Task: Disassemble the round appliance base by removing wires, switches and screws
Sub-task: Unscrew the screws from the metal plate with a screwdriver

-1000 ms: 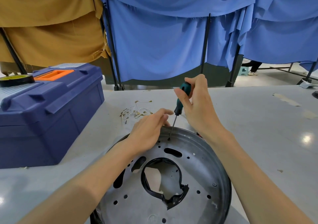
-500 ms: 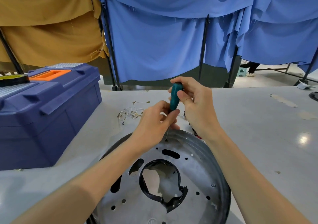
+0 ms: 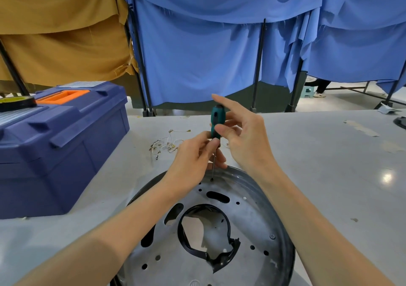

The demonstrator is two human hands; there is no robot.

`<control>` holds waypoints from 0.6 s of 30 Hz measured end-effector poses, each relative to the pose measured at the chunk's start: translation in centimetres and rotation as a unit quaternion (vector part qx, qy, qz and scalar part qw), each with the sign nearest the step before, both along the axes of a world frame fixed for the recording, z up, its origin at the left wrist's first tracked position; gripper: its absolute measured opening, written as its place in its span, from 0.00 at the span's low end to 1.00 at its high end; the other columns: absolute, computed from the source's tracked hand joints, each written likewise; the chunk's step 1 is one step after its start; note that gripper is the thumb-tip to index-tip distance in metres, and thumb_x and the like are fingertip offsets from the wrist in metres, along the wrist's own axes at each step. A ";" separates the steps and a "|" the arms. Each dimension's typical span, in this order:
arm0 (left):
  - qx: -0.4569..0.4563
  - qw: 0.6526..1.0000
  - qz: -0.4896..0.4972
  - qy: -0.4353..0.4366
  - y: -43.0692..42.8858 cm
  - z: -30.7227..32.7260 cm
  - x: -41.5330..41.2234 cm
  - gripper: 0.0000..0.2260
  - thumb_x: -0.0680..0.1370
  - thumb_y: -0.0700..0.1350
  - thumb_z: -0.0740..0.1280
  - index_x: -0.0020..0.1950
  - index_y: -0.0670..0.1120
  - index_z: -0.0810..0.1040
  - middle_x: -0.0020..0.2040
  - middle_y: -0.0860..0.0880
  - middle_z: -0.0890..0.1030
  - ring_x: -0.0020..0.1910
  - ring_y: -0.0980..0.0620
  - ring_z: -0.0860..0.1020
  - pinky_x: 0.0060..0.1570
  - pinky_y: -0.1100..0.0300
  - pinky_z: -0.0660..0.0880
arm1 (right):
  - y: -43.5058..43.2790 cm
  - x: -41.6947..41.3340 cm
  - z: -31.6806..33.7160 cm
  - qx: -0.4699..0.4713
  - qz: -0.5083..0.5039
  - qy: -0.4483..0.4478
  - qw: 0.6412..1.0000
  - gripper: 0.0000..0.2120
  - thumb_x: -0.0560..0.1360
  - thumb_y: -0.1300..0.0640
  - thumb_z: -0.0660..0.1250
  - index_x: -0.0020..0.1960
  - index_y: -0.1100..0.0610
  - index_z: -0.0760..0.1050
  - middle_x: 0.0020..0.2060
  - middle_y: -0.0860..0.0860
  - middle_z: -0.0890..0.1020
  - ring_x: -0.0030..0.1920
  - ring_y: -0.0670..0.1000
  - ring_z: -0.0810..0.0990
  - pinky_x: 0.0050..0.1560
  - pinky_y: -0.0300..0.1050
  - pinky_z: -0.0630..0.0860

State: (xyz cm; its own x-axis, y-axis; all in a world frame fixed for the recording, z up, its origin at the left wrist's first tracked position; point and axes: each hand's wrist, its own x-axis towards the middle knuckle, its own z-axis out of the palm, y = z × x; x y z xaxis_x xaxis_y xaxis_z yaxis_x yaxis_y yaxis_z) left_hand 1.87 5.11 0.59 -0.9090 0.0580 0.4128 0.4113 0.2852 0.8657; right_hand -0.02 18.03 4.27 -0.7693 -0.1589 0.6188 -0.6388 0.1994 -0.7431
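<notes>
Base: round base (image 3: 252,220) lies on the surface (image 3: 329,165), nearest the person. Dull grey metal dish punched with holes and slots; cracked black plastic ring (image 3: 228,257) at its centre.
Left: one screw (image 3: 272,236) shows on the right; probably another under the tip at the far rim.
Grip: left hand (image 3: 191,162) pinches the screwdriver (image 3: 216,121) low; right hand (image 3: 246,141) pinches its teal handle, forefinger straight.
Done: thin white wires (image 3: 169,143) lie loose beyond the base.
Far: blue plastic toolbox (image 3: 61,145).

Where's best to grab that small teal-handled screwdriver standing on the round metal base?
Take the small teal-handled screwdriver by its thick handle, pinched from the right: it stands upright, tip in the round metal base, and the left hand pinches its lower end.
</notes>
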 end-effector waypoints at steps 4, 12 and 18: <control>-0.011 1.000 0.011 -0.005 0.0 0.1 0.1 0.07 0.82 0.44 0.62 0.55 0.44 0.77 0.40 0.46 0.84 0.39 0.51 0.85 0.46 0.52 0.82 | -0.1 0.1 0.1 -0.005 0.026 -0.006 1.000 0.20 0.76 0.70 0.65 0.62 0.50 0.75 0.48 0.52 0.81 0.48 0.51 0.81 0.52 0.42 0.79; -0.001 0.999 0.045 0.023 0.1 0.0 0.2 0.08 0.78 0.45 0.67 0.55 0.45 0.74 0.40 0.51 0.83 0.36 0.54 0.84 0.36 0.64 0.80 | -0.5 0.4 0.1 0.025 0.004 0.013 1.000 0.26 0.74 0.59 0.72 0.69 0.46 0.71 0.46 0.43 0.78 0.44 0.44 0.77 0.48 0.35 0.78; -0.030 0.999 0.034 0.012 0.1 -0.1 0.5 0.08 0.83 0.44 0.60 0.53 0.43 0.77 0.38 0.45 0.83 0.37 0.51 0.84 0.45 0.54 0.82 | -0.3 0.5 0.3 0.012 0.029 0.004 1.000 0.18 0.76 0.70 0.65 0.60 0.53 0.75 0.47 0.51 0.82 0.45 0.45 0.82 0.53 0.45 0.79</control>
State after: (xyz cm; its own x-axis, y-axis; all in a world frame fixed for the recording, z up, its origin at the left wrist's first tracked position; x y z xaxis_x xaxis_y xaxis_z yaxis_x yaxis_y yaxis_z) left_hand 2.33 5.17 0.50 -0.9016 0.0224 0.4321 0.4099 0.3639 0.8364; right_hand 0.48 17.77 4.58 -0.7539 -0.2169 0.6202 -0.6553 0.1795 -0.7337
